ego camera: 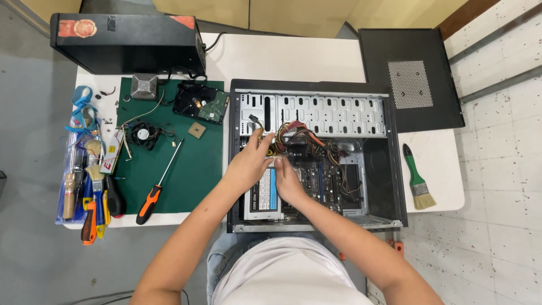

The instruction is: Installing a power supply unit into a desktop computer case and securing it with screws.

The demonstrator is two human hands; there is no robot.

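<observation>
White desk point(316, 56), both hands' grip point(270, 164) on PSU cables point(293, 134)

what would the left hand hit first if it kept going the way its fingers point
Most likely the bundle of coloured wires just past the left hand, inside the open computer case. The fingertips look almost on it already, though depth is hard to judge from above.

Two bare forearms, bare hands with no gloves, white short-sleeved shirt, blue jeans
</observation>
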